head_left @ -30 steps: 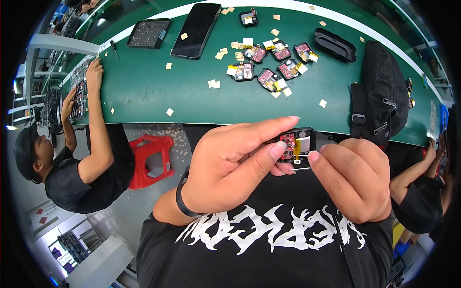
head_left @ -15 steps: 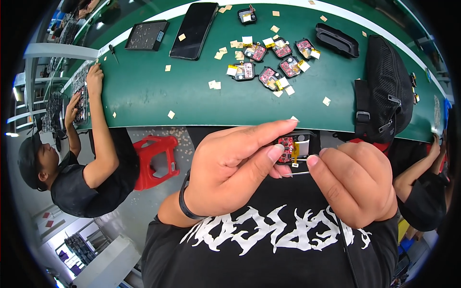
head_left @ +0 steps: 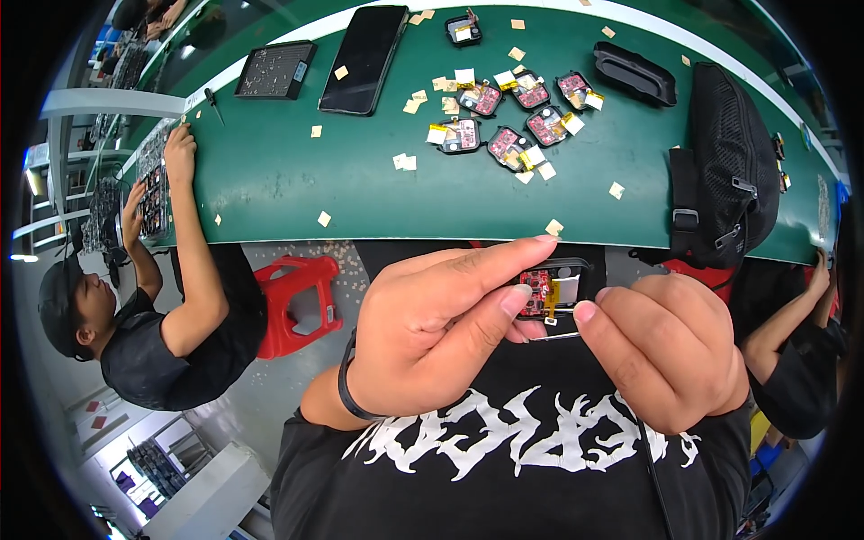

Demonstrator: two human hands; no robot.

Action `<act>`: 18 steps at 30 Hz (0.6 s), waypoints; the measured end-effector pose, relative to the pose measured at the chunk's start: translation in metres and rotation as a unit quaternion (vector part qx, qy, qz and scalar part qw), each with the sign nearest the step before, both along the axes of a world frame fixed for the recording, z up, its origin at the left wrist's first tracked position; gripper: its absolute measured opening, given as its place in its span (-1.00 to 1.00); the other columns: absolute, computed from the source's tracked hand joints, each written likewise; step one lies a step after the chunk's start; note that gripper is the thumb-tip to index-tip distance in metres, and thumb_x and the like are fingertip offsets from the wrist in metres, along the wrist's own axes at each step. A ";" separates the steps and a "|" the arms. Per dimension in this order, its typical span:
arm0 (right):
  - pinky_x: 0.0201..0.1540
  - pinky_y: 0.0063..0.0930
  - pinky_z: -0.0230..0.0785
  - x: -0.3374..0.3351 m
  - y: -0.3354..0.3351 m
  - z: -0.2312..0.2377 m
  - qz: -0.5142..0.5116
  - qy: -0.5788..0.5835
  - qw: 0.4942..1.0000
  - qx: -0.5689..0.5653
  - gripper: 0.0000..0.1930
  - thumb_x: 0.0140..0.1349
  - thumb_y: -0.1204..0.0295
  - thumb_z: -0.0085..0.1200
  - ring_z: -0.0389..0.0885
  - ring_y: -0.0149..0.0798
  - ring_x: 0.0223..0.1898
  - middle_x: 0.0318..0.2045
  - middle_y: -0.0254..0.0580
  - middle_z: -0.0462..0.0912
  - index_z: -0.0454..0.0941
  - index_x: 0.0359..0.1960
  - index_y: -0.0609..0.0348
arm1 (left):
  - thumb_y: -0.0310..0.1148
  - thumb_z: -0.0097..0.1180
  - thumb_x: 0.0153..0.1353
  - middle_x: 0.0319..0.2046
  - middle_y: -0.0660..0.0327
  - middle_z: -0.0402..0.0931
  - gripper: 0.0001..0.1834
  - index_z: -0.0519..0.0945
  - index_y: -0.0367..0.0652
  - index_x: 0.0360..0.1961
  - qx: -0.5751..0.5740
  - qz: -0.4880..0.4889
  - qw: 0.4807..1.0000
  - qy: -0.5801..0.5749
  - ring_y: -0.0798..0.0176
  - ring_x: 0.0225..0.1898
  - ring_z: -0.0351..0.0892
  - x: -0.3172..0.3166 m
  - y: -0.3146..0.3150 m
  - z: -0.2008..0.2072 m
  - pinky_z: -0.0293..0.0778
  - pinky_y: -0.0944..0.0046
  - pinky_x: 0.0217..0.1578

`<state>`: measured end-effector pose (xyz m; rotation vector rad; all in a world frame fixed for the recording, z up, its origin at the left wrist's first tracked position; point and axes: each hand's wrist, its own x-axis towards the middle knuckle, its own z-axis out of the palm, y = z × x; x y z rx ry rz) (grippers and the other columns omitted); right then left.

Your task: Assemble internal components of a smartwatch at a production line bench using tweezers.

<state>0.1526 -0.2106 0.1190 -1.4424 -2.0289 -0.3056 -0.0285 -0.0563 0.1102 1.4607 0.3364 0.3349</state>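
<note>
My left hand [head_left: 441, 319] grips a small black device housing [head_left: 583, 268] by its left side, between thumb and fingers, just off the table's near edge. Inside the housing show a red circuit board [head_left: 535, 295], a silver-grey part with yellow tape [head_left: 563, 290] and a small flex connector [head_left: 551, 320]. At its lower right corner my right hand [head_left: 666, 346] is closed in a pinch, thumb and forefinger tips close to the housing. A thin, bright edge shows near those fingertips; what they hold is too small to tell.
On the green table [head_left: 270, 180] lie several similar opened devices [head_left: 508, 147], scattered beige paper squares [head_left: 324, 219], a black phone [head_left: 364, 63], a screw tray [head_left: 275, 70], a black oblong tray [head_left: 634, 74] and a black bag [head_left: 733, 162]. A co-worker [head_left: 153, 333] sits at left near a red stool [head_left: 297, 306].
The view has shifted slightly. The housing is still in my left hand, tilted a little differently; the bright thin line between it and my right fingertips shows less.
</note>
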 end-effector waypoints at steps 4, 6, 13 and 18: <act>-0.60 -0.53 0.31 -0.002 0.001 -0.002 0.000 0.012 1.000 0.001 -0.72 -0.16 0.54 0.23 0.54 -0.26 -0.48 -0.42 -0.11 0.59 0.66 -0.34 0.43 | -0.59 0.05 0.39 -0.06 -0.15 0.66 -0.66 0.56 -0.50 0.15 0.018 0.006 1.000 -0.013 0.20 -0.31 0.77 0.000 -0.001 -0.003 0.71 0.35 -0.30; -0.60 -0.54 0.31 -0.001 0.001 -0.002 0.012 0.007 1.000 -0.008 -0.73 -0.14 0.56 0.24 0.54 -0.26 -0.48 -0.42 -0.12 0.58 0.66 -0.33 0.44 | -0.60 0.05 0.39 -0.07 -0.15 0.67 -0.66 0.56 -0.50 0.15 0.029 0.005 1.000 -0.009 0.21 -0.31 0.77 0.001 -0.001 -0.004 0.70 0.36 -0.31; -0.56 -0.44 0.35 -0.004 -0.002 0.000 0.033 -0.008 0.997 -0.065 -0.60 -0.19 0.56 0.24 0.55 -0.19 -0.49 -0.36 0.04 0.63 0.65 -0.23 0.55 | -0.63 0.05 0.38 -0.11 -0.13 0.68 -0.66 0.57 -0.49 0.15 0.085 -0.002 0.996 0.006 0.23 -0.32 0.77 0.000 0.001 -0.005 0.70 0.37 -0.31; -0.58 -0.53 0.30 -0.007 -0.003 -0.003 -0.017 -0.010 1.000 -0.018 -0.75 -0.09 0.57 0.23 0.54 -0.25 -0.45 -0.39 -0.07 0.60 0.67 -0.32 0.44 | -0.63 0.05 0.38 -0.11 -0.13 0.68 -0.66 0.57 -0.50 0.15 0.068 -0.008 0.998 0.002 0.22 -0.31 0.77 -0.001 0.002 -0.003 0.70 0.37 -0.30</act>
